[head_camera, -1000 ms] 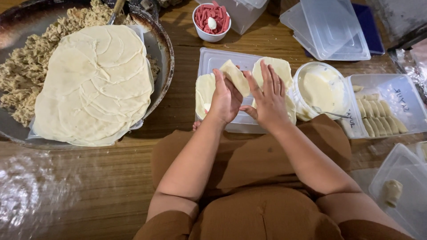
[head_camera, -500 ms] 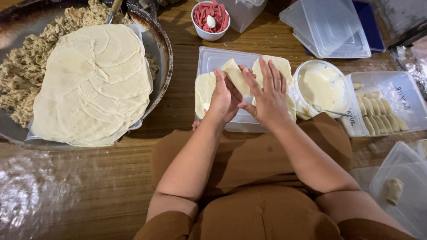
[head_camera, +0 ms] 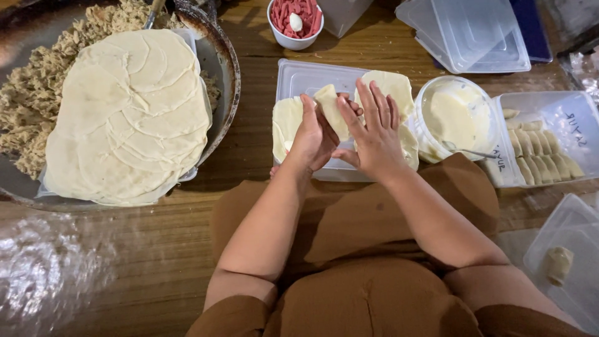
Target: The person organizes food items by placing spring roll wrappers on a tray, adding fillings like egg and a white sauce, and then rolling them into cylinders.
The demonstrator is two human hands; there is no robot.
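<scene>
Wide pan of stacked round wrappers at the counter's left edge, left hand in a closed grip on a rolled wrapper, seemingly, over the clear tray, right hand flat, fingers apart, touching the roll, cream bowl just beside, bare wood near the body.

Food-prep kitchen: wrapper stack, filling pan, wooden table
</scene>
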